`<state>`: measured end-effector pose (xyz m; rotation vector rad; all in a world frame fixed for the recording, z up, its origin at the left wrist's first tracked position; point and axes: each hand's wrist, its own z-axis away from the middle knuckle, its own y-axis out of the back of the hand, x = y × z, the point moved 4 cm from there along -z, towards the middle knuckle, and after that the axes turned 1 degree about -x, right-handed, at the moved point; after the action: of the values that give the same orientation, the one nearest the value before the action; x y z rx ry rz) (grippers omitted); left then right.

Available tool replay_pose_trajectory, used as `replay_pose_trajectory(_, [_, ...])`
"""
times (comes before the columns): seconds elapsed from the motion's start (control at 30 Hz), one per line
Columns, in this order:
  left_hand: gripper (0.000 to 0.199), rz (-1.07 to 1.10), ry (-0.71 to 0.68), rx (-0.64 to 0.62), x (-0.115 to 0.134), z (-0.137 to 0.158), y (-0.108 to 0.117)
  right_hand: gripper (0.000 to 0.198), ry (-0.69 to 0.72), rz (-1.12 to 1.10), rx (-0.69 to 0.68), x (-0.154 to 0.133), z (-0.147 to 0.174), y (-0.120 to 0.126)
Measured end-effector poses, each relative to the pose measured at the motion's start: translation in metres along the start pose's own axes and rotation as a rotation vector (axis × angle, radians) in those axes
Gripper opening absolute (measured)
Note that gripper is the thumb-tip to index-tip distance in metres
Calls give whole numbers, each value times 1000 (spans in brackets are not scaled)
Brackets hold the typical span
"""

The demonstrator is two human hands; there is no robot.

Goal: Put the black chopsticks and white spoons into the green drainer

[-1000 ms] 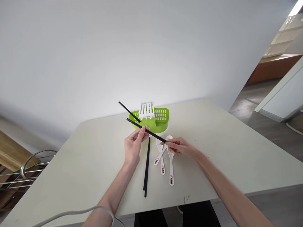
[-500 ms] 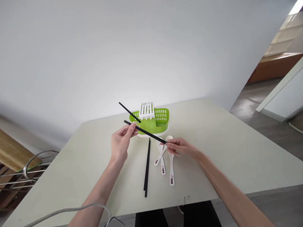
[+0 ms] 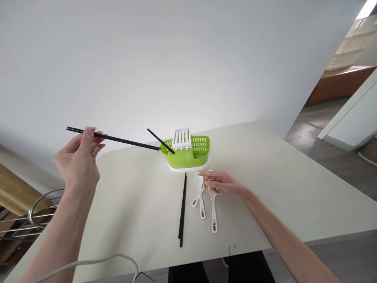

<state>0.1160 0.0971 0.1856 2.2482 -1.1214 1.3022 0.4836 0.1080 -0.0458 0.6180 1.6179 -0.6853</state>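
My left hand (image 3: 78,157) is raised at the left and pinches a black chopstick (image 3: 118,139) near its far end, its tip pointing at the green cutlery basket (image 3: 188,155). Another black chopstick (image 3: 160,141) leans out of the basket's left side. A white slotted insert (image 3: 182,138) sits on the basket. My right hand (image 3: 222,184) rests over the bowls of three white spoons (image 3: 206,196) on the table, holding nothing. Two black chopsticks (image 3: 182,210) lie side by side in front of the basket.
The pale green table (image 3: 118,204) ends at a near edge below the spoons. A metal rack (image 3: 32,214) stands off the table's left side. A grey cable (image 3: 97,263) loops at the bottom left. A white wall is behind, and wooden floor lies to the right.
My left hand took the chopstick alone and swung far left and up. My right hand let go of its end and settled on the spoons.
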Motion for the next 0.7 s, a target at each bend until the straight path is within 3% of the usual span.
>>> replay_pose_trajectory(0.13, [41, -62, -35, -21, -13, -3, -17, 46, 30, -58, 33, 2, 1, 3])
replay_pose_trajectory(0.4, [39, -138, 44, -172, -62, 15, -72, 40, 96, -128, 142, 5, 0, 12])
replay_pose_trajectory(0.7, [35, -331, 91, -322, -104, 15, -93, 33, 104, -158, 189, 2, -1, 14])
